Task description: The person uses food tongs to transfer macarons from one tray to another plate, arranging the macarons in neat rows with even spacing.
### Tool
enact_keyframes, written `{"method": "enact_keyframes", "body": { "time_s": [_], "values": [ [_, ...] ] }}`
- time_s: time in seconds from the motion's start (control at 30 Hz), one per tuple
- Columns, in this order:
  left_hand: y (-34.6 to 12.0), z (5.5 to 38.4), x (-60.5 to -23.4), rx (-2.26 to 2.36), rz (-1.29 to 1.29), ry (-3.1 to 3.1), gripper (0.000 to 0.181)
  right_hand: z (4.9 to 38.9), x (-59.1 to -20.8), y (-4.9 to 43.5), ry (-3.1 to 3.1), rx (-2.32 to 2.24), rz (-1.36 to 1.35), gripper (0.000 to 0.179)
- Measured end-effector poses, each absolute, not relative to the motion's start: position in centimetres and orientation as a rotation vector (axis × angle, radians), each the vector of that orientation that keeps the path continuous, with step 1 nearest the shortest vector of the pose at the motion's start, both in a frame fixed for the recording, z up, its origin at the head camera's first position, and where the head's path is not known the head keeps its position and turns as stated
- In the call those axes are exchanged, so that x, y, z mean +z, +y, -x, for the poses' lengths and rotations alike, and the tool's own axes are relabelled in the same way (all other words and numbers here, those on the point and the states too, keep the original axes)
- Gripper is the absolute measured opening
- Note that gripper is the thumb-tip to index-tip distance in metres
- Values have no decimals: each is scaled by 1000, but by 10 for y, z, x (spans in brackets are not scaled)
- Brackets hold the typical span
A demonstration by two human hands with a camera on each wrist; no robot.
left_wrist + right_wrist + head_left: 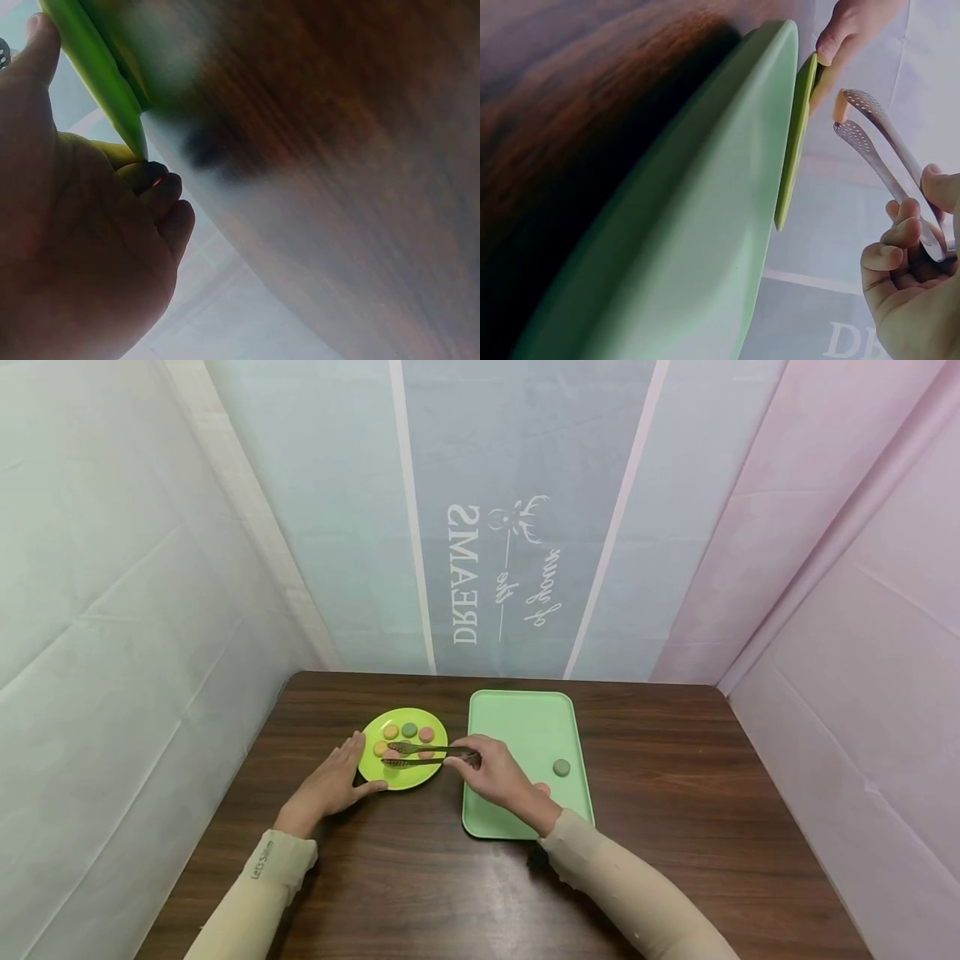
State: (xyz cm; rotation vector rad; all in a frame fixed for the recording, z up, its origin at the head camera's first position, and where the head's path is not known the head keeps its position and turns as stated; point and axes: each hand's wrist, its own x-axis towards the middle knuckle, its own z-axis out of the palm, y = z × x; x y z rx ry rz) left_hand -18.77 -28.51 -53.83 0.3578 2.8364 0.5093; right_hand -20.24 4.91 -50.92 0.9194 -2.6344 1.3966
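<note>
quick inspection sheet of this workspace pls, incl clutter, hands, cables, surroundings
Surface: dark wood-look table
Job's things: tongs over a yellow-green plate of yellow, green and pink cookies; something orange shows at the tongs' tips; pale green tray bears a green cookie and a partly hidden pink one
Clutter: nothing seen; a dark patch below the tray is unclear
Hands: left hand touches the plate's edge; right hand grips the tongs
Cables: nothing seen
Surroundings: pale walls; white lettering on the back one
</note>
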Motion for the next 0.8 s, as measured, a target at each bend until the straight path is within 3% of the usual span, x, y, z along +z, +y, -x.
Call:
{"method": "enact_keyframes", "body": {
  "time_s": [0.8],
  "values": [
    [-285,189,-534,504,-350,2816,114,208,-506,22,-2713,1374,-917,28]
  ]
}}
